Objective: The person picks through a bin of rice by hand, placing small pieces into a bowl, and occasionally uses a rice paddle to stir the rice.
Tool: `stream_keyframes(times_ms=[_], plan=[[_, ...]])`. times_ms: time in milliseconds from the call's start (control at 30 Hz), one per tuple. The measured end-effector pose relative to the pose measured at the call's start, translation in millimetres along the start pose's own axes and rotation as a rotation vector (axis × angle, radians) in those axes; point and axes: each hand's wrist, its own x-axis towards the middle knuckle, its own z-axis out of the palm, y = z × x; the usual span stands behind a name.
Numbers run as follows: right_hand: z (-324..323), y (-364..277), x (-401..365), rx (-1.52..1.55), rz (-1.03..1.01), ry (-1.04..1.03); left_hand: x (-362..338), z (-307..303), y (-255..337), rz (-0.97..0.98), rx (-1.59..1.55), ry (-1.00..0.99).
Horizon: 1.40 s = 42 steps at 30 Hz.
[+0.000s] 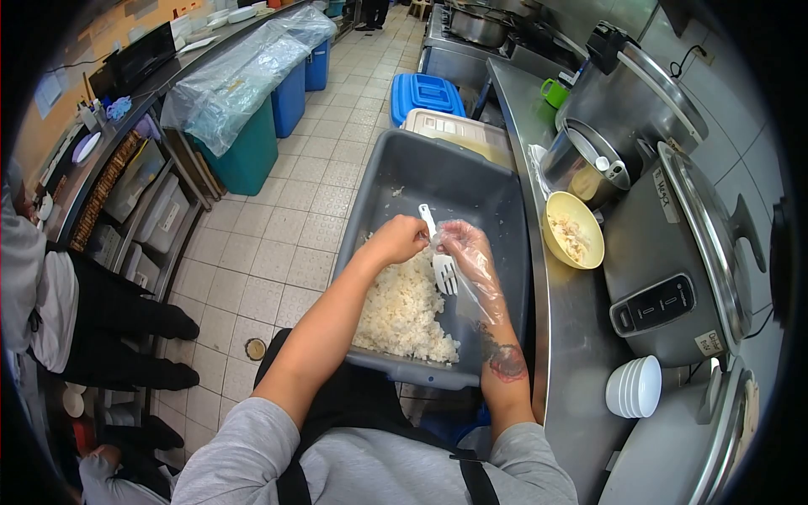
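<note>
A large grey tub (396,160) stands in front of me with a heap of white rice (404,311) in its near left part. Over the rice, my left hand (404,239) is bare, its fingers pinched together beside the white slotted spatula (444,273). My right hand (465,246) wears a clear plastic glove and has its fingers closed near the spatula's handle. The spatula hangs between both hands, slotted end toward me. Which hand bears it is hard to tell, and whatever the left fingertips pinch is too small to name.
On the steel counter (572,337) at the right are a yellow bowl (574,230) with food scraps, a metal pot (581,160), rice cookers (673,252) and stacked white bowls (633,387). Lidded bins (425,94) stand beyond the tub. People (50,311) are at the left shelves.
</note>
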Motion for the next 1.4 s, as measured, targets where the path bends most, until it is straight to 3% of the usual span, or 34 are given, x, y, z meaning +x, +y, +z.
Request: stream_keyframes(times_ms=[400, 700, 1400], plan=[[4.2, -5.7, -3.3, -0.039, -0.008, -0.082, 2.2, -0.7, 4.4, 0.036, -0.086, -0.013], [12.0, -9.7, -4.1, 0.091, -0.003, -0.058, 1.3, -4.4, 8.7, 0.050, -0.113, -0.025], [10.7, -12.2, -5.1, 0.026, -0.038, -0.052, 2.1, -3.0, 4.4, 0.050, -0.092, 0.011]])
